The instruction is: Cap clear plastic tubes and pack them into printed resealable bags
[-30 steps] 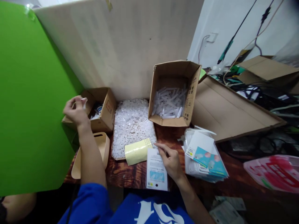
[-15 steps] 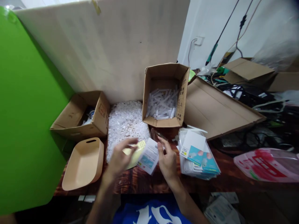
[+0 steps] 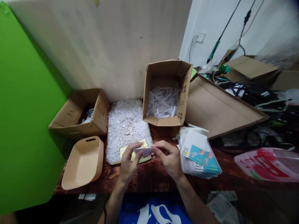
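Observation:
A small printed card (image 3: 144, 151) is held between both hands, tilted so that its face is seen at a flat angle. My left hand (image 3: 129, 162) pinches its left end between thumb and fingers. At the opposite end, the fingertips of my right hand (image 3: 171, 160) close on the card's edge. Behind the card, a yellow sheet with small dots (image 3: 145, 144) lies over the front edge of a shallow tray (image 3: 114, 163) of small white pieces (image 3: 127, 124). Right of my right hand is a stack of clear packets with blue-and-white cards (image 3: 198, 152).
A cardboard box (image 3: 167, 122) of translucent tubes stands behind the hands. To the left are another cardboard box (image 3: 102, 109) and a beige bin (image 3: 99, 165). A cardboard flap (image 3: 221, 105), tangled cables (image 3: 249, 93) and a pink plastic package (image 3: 266, 165) lie rightward.
My left hand has moved right and taken hold of the card's left end. The card has tipped from face-up to a flatter angle. The yellow sheet now lies on the tray's front edge.

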The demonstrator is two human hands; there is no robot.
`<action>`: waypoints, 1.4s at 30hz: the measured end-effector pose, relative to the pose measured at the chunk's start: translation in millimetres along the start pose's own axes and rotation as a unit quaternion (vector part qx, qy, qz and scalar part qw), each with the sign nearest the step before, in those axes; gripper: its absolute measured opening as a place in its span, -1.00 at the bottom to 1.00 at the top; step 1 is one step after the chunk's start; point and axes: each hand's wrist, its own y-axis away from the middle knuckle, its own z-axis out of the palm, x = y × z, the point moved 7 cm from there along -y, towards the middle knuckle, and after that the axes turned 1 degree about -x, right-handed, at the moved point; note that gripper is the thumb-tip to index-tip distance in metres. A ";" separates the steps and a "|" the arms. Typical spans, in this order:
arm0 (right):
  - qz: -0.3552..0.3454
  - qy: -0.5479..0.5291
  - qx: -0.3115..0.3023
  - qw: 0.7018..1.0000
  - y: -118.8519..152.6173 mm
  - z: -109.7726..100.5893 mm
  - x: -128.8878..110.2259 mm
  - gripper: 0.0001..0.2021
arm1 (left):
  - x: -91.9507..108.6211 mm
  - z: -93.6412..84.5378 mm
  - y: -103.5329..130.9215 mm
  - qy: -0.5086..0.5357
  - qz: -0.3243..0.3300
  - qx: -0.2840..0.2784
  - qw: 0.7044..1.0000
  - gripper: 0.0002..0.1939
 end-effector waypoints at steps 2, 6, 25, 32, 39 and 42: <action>-0.009 0.023 0.020 0.999 0.7 -6.4 2.3 -0.87 | -1.8 -5.3 -0.1 -0.022 0.025 0.060 0.998 -0.84; -0.025 0.066 0.046 0.996 8.9 -17.9 10.7 -0.86 | -9.0 -9.2 5.0 -0.014 0.056 0.110 0.992 -0.97; 0.337 -0.091 0.119 0.929 167.9 -35.5 106.5 -0.79 | -70.9 20.5 140.8 0.072 -0.356 -0.051 0.930 -0.88; 0.377 -0.120 0.131 0.909 171.3 -33.9 108.6 -0.73 | -74.9 24.8 141.7 0.038 -0.332 -0.069 0.940 -0.82; 0.396 -0.126 0.159 0.896 170.5 -31.3 110.4 -0.64 | -80.2 24.7 146.8 0.048 -0.347 -0.041 0.936 -0.78; 0.394 -0.118 0.154 0.899 168.2 -30.6 109.5 -0.64 | -80.6 24.1 147.0 0.043 -0.351 -0.042 0.934 -0.79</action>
